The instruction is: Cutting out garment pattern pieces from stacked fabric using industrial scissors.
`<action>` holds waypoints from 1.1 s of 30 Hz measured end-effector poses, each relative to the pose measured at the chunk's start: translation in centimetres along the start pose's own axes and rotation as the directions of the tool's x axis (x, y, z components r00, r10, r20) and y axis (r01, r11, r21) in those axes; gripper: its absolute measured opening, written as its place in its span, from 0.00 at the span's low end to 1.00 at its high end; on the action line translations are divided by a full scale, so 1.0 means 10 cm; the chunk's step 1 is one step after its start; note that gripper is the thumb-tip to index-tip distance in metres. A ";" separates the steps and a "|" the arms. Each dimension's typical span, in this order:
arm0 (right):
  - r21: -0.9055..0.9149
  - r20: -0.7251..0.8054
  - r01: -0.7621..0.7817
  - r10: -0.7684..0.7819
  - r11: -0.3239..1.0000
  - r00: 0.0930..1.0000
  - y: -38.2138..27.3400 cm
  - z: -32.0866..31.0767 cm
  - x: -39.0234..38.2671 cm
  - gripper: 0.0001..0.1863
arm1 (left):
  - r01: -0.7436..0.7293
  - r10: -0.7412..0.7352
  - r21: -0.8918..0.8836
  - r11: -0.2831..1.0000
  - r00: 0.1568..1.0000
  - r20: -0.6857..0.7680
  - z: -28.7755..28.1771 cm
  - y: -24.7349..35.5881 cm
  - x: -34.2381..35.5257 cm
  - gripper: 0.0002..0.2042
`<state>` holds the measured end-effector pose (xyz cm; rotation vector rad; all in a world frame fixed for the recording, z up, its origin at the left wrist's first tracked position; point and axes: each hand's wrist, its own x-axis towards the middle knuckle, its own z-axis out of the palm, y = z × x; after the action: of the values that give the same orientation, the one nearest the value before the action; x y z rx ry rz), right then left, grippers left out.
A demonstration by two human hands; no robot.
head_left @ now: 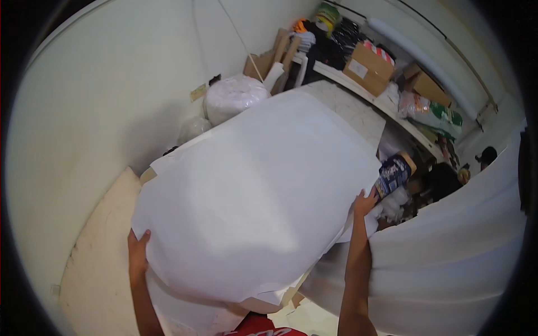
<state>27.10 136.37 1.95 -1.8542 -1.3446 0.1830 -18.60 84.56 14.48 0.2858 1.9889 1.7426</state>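
A large white sheet (241, 185), paper or thin film by its look, spreads over the table in front of me. At its left edge my left hand (138, 251) is closed on the sheet, thumb on top and the other fingers hidden underneath. Opposite, my right hand (365, 202) grips the right edge, again with the thumb above. Close beyond that hand is a dark blue printed package (394, 175). Some of the sheet's near edge bends down by my red shirt (263, 325).
A bare grey tabletop corner (358, 117) shows at the far end. Behind it a shelf carries a cardboard box (370, 68) and plastic bags (428, 115). A wrapped white bundle (235, 99) sits by the wall. White fabric (443, 252) hangs at right; a pale board (101, 257) leans left.
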 end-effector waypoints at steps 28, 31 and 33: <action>0.075 0.606 0.846 -0.698 0.527 0.382 -1.28 -0.04 -1.79 0.33 | -0.382 0.396 0.156 0.911 0.916 -0.069 0.78 -0.55 1.06 0.31; 0.325 0.504 0.753 -0.779 0.572 0.374 -1.20 -0.19 -2.13 0.29 | -0.376 0.521 0.506 0.776 0.835 -0.179 0.86 -1.10 0.03 0.24; 0.538 0.539 0.558 -0.767 0.632 0.348 -1.52 -0.56 -2.41 0.29 | -0.472 0.530 0.351 0.808 0.844 -0.086 0.83 -0.87 -1.02 0.26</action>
<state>9.02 114.47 7.99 -0.8077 -2.4226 0.6954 -4.46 85.70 7.57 0.8679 2.5005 1.7825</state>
